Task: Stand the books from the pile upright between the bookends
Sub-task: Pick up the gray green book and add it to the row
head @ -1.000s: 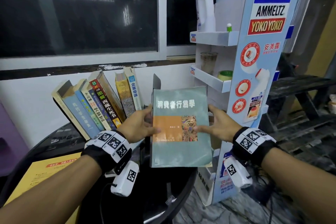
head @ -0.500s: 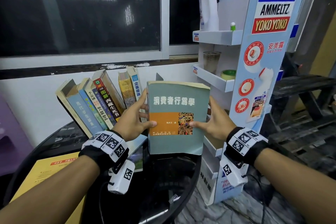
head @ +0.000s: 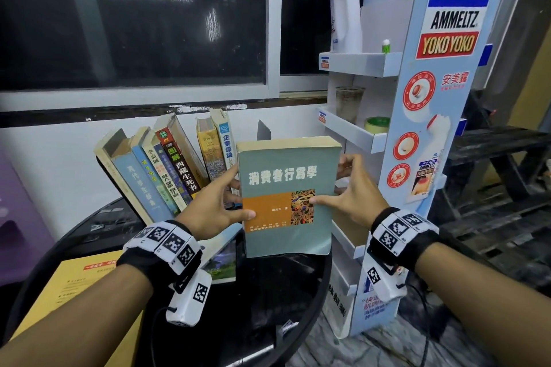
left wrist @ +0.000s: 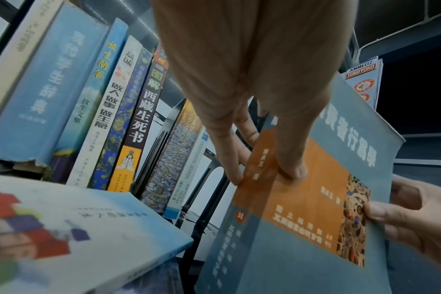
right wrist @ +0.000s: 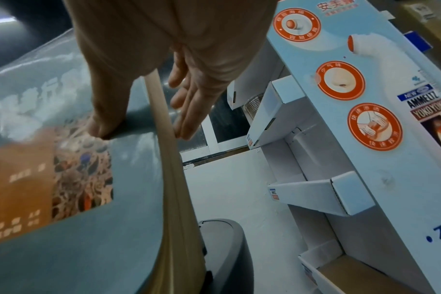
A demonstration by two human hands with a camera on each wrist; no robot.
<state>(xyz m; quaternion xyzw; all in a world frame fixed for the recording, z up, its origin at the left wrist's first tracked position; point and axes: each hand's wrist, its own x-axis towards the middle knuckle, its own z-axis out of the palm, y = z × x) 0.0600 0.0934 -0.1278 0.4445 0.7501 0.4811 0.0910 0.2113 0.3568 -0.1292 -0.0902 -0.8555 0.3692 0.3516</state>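
Note:
A teal book (head: 286, 235) with an orange panel stands upright with its cover facing me, just right of the row of books (head: 167, 170). My left hand (head: 229, 197) grips its spine edge, thumb on the cover and fingers behind. At the book's page edge my right hand (head: 343, 188) holds it the same way, and the right wrist view shows that thumb on the cover (right wrist: 106, 127). The row leans left. A grey bookend (head: 264, 129) rises behind the teal book. Flat books of the pile (head: 222, 256) lie under my left wrist.
The books sit on a round black table (head: 268, 322). A yellow envelope (head: 74, 286) lies at its near left. A tall blue-and-white cardboard display stand (head: 432, 158) is close on the right, its shelves beside my right hand. A white wall and a window are behind.
Both hands have swung the teal book from a low tilt up to vertical and carried it back toward the row. It has hardly moved in the last half second.

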